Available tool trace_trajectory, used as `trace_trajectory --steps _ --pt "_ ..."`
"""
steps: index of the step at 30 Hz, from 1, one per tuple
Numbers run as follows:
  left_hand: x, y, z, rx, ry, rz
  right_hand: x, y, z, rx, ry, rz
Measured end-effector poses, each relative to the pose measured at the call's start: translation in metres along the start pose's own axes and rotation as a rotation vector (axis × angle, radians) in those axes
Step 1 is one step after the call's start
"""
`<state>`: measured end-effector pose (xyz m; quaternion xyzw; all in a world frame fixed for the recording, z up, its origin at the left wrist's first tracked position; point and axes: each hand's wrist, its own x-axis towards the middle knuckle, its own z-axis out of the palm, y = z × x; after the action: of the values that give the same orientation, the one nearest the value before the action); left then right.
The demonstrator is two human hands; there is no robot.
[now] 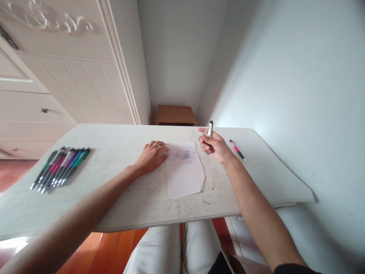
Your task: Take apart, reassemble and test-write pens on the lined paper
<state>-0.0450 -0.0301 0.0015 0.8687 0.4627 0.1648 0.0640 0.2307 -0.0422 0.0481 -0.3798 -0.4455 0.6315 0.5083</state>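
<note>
My left hand (152, 154) lies flat, fingers stretched, on the white table (114, 198), pressing the left edge of a torn lined sheet of paper (184, 173) with blue scribbles near its top. A ring shows on one finger. My right hand (215, 146) is closed around a white pen (210, 128) with a dark tip, held upright just above the table to the right of the paper's top edge. A pink and black pen (237, 150) lies on the table right of that hand.
A row of several coloured pens (59, 168) lies at the table's left side. White cabinet doors (65, 76) stand behind on the left, a small wooden stand (176, 115) beyond the table, a pale wall on the right. My legs in light trousers (176, 251) show below the table edge.
</note>
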Motion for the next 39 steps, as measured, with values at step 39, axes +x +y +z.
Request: trace_trajectory --steps 39 --pt "0.000 -0.003 0.001 -0.024 0.031 0.002 -0.003 0.006 0.014 0.246 -0.568 0.546"
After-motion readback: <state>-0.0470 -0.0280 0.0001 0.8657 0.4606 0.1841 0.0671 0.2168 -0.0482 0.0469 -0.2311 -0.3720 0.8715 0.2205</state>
